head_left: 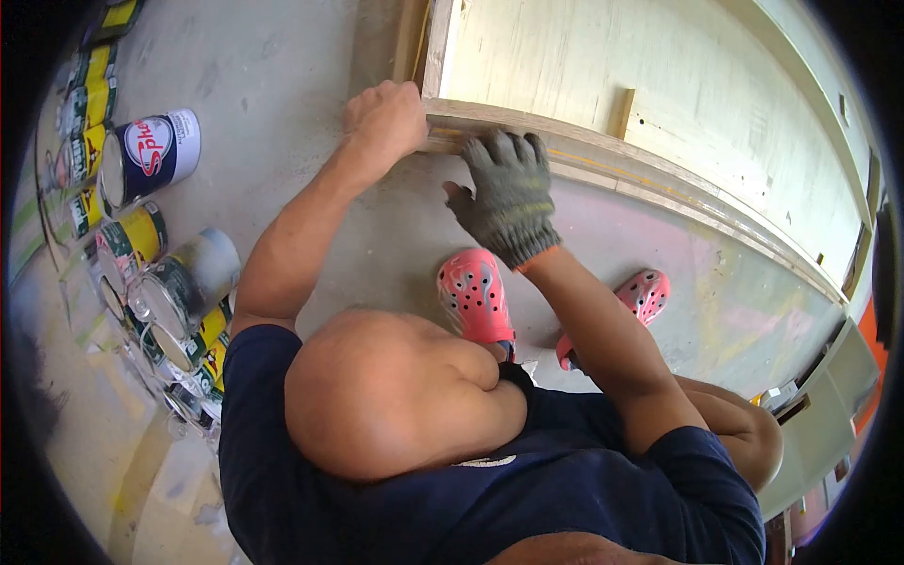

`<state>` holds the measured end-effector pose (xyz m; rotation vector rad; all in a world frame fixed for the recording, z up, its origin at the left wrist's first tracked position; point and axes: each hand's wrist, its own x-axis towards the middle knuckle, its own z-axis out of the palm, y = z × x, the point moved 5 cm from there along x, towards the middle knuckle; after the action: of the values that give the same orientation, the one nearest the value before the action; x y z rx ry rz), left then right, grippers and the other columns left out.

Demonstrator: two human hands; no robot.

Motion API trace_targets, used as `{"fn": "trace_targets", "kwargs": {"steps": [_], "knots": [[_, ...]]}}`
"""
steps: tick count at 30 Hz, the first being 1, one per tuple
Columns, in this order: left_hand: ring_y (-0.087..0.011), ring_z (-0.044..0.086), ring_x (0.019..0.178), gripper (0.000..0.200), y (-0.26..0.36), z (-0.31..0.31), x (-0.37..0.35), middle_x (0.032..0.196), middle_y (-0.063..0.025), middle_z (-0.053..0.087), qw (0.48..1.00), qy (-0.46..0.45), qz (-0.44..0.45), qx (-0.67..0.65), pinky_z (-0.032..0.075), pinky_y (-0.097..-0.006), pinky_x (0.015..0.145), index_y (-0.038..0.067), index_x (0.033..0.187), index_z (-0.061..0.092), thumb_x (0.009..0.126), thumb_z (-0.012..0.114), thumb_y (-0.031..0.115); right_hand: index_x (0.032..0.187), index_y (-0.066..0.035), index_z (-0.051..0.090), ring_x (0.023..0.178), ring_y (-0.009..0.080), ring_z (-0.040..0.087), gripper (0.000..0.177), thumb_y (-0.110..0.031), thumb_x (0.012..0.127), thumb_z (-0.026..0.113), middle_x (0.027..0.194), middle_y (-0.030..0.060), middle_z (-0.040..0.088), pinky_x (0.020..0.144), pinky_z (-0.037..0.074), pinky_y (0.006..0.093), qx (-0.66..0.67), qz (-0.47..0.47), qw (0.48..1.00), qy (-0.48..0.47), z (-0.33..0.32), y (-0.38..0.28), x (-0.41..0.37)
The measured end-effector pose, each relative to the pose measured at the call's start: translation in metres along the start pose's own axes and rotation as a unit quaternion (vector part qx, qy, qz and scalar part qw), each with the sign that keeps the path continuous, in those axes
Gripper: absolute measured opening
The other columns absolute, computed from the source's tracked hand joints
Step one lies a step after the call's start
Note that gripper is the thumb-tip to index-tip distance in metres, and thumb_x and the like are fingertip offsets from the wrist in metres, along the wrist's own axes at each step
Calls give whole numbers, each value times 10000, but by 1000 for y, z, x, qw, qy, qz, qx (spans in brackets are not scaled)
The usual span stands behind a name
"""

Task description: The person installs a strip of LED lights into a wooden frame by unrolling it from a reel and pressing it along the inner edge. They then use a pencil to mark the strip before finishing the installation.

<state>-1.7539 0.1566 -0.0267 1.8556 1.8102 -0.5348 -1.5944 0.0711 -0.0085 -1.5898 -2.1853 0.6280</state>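
Grey-gloved right hand (506,196) slightly spread on wooden frame (603,151); left hand (386,118) curled at its corner, grip unclear.

The head camera is looking forward and down, close over a bent knee (367,405), at the floor (282,85).

Navy shirt (395,518), grey orange-cuffed glove (508,193), pink perforated clogs (474,287).

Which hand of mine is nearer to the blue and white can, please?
Left. Your bare left hand is at the wooden frame corner, right of the can; your gloved right hand is farther right, along the frame.
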Motion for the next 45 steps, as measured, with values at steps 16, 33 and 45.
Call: {"fn": "trace_targets", "kwargs": {"steps": [16, 33, 45], "knots": [[-418, 701, 956, 262, 3, 1, -2, 1010, -240, 720, 999, 31, -31, 19, 558, -503, 828, 20, 1002, 733, 865, 684, 238, 1184, -84, 650, 1132, 338, 558, 524, -419, 791, 738, 1207, 133, 605, 998, 408, 491, 6, -7, 999, -39, 11, -6, 21], [-350, 672, 726, 236, -40, 24, -35, 824, -158, 706, 955, 119, 70, -263, 537, -436, 713, 103, 978, 771, 886, 724, 316, 1040, -94, 654, 905, 367, 643, 274, -276, 847, 724, 985, 145, 657, 777, 513, 470, 6, -68, 992, -104, -76, 2, 25], [-328, 501, 1153, 224, -14, 44, -43, 1222, -116, 550, 897, 367, -26, -243, 412, -508, 960, 79, 933, 743, 799, 782, 254, 985, -112, 696, 958, 350, 642, 182, -232, 859, 644, 978, 133, 650, 847, 505, 475, -215, -472, 847, -120, -32, -46, 210]]}}
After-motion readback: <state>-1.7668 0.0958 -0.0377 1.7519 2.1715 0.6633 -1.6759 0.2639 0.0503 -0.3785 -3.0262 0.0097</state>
